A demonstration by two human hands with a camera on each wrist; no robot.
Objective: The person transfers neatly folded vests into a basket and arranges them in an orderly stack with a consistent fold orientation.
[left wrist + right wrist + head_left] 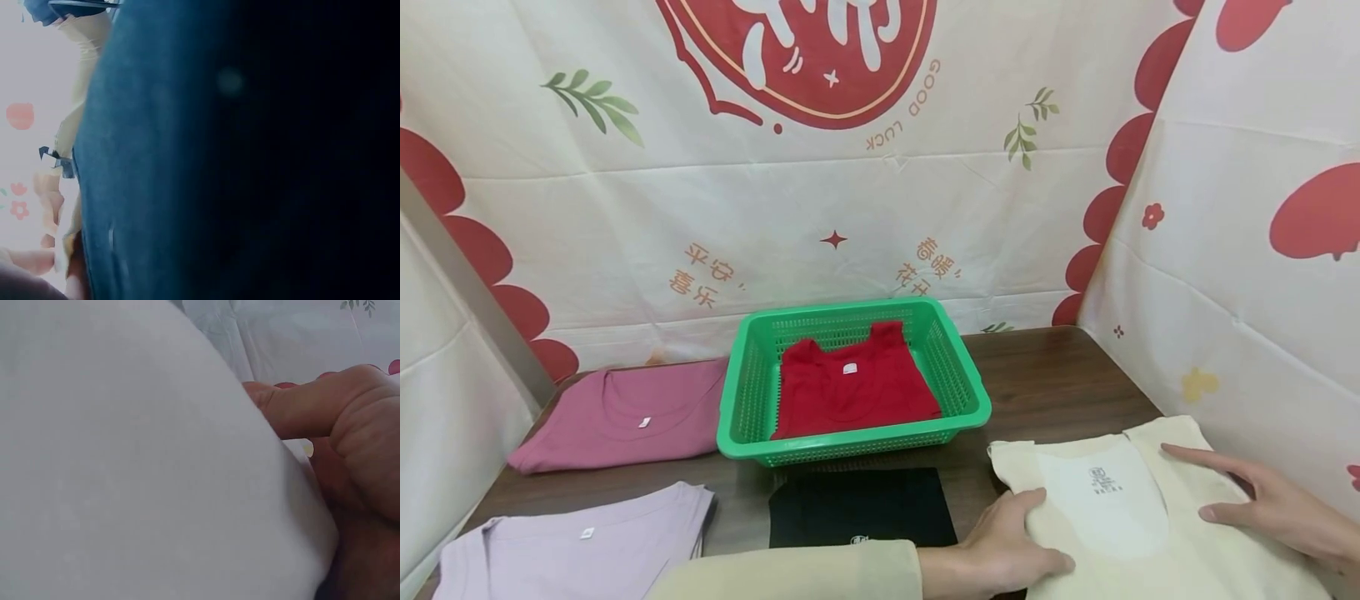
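The cream garment [1112, 537] lies at the table's [1045, 375] right side, in front of its far right corner and running out of the head view below. The left hand [996, 546] is at its left edge, index finger and thumb on the fabric; the other fingers are hidden and dark cloth [206, 150] fills most of the left wrist view, so whether it pinches the fabric cannot be told. The right hand [1270, 500] is not clenched: index finger and thumb reach out nearly straight over the right part. One hand to each side probably keeps the panel flat and square, its neckline and printed mark centred between them. Toward the table's back edge stands a green basket [741, 392] with a red garment [868, 379] inside; its walls seem to keep that folded piece together, shoulders toward the far wall. A mauve garment [662, 400] lies by the far left corner, a lilac garment [576, 542] nearer along the left side, and a black garment [865, 500] just in front of the basket. Their separate places, neck labels or marks uppermost, presumably keep each colour easy to pick out.
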